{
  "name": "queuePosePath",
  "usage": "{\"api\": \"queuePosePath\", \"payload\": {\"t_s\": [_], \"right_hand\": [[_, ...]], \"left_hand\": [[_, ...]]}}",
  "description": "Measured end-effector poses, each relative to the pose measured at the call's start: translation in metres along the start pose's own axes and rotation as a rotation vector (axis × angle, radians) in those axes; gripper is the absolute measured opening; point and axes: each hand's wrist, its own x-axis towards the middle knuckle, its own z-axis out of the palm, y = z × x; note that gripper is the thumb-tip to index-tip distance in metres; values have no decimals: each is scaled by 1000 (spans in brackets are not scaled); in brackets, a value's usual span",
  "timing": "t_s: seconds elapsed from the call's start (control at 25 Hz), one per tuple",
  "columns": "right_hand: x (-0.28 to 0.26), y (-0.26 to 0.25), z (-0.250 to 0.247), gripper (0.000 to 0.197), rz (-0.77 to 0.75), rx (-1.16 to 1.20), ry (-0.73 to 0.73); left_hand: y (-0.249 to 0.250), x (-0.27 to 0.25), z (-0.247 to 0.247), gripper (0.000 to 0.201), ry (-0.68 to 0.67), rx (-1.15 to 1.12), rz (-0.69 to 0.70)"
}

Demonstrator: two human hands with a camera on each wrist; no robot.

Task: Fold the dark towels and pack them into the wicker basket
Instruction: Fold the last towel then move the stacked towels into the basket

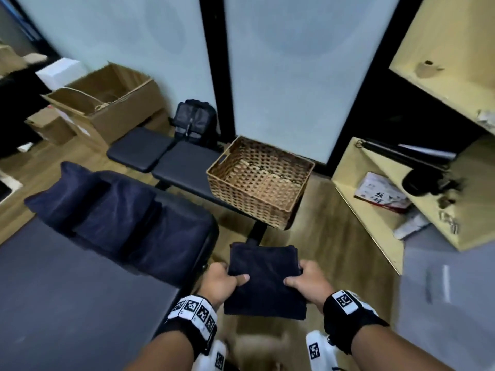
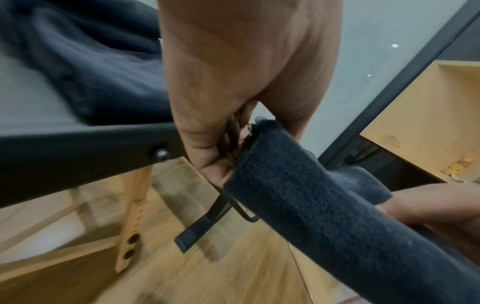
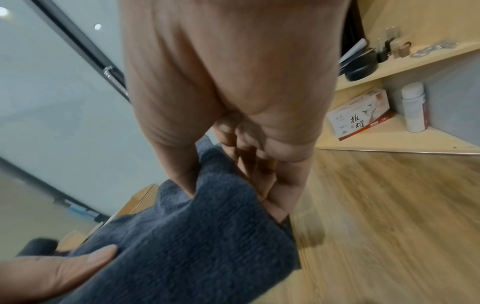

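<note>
Left hand & right hand each grip one side of the folded dark towel, held above the floor. Wicker basket sits on the table ahead; other dark towels lie at left.

Fingers of both hands hidden beneath folded towel

Wood-look floor underfoot. At ten o'clock, open cardboard boxes sit against frosted glass panels. A black backpack stands at eleven o'clock behind a black padded bench. At three o'clock, pale wooden shelves hold a white printed carton, a white bottle and what may be a black pan.
</note>
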Motion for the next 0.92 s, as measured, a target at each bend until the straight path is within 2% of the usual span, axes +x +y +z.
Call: {"api": "queuePosePath", "payload": {"t_s": [0.12,0.2,0.44,0.6,0.72,0.8,0.92], "right_hand": [[44,-14,-41,19,7,31,42],[79,-31,-59,17,10,46,52],[196,-111,-91,20,54,23,123],[283,-165,-91,14,76,-51,114],[343,-191,-80,11,114,-110,74],[391,-196,-69,15,143,-87,48],[463,-194,-48,11,238,3,-9]], "left_hand": [[59,42,21,23,-15,34,55],[92,80,25,23,-30,47,64],[178,216,18,21,-84,39,49],[226,298,-6,14,-100,126,50],[250,354,-25,30,-93,230,31],[261,397,-33,35,-79,327,3],[265,462,-34,35,-41,432,-54]]}}
